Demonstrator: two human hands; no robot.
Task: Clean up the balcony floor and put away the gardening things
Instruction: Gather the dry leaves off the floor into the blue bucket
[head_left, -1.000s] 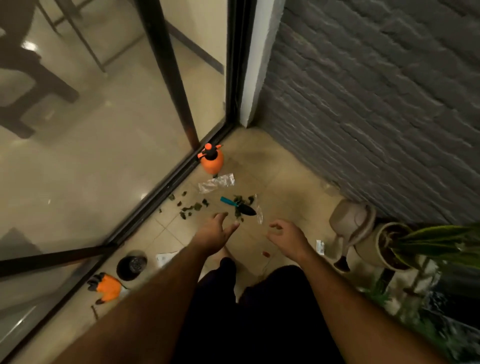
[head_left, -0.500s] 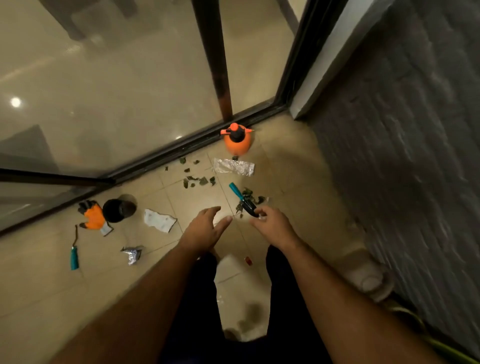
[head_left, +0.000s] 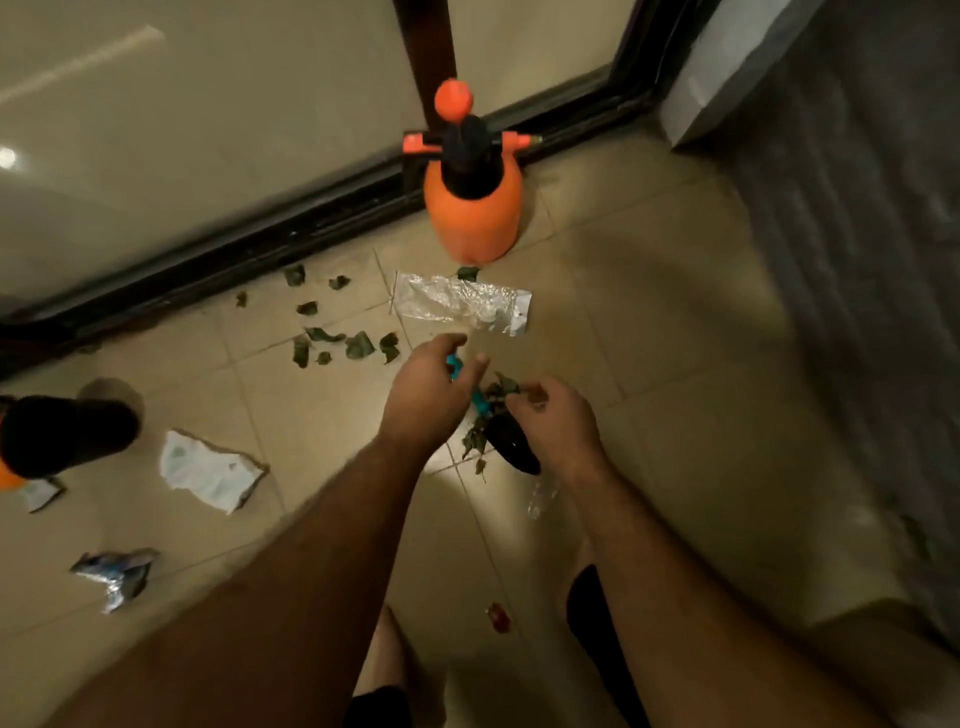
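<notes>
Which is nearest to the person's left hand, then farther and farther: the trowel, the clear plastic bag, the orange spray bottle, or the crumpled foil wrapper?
1. Trowel, right under the left hand, its teal handle between the fingers.
2. Clear plastic bag, just beyond the hand.
3. Orange spray bottle, farther ahead by the door track.
4. Foil wrapper, far off to the left.

No lettering, brand, number or sign can be read anywhere on the balcony floor. The orange sprayer (head_left: 471, 208) shows a plain body with no legible label. The clear plastic packet (head_left: 462, 308), the torn white paper (head_left: 208, 470) and the crumpled foil wrapper (head_left: 115, 574) may carry print, but blur and dim light leave any marks unreadable.
</notes>
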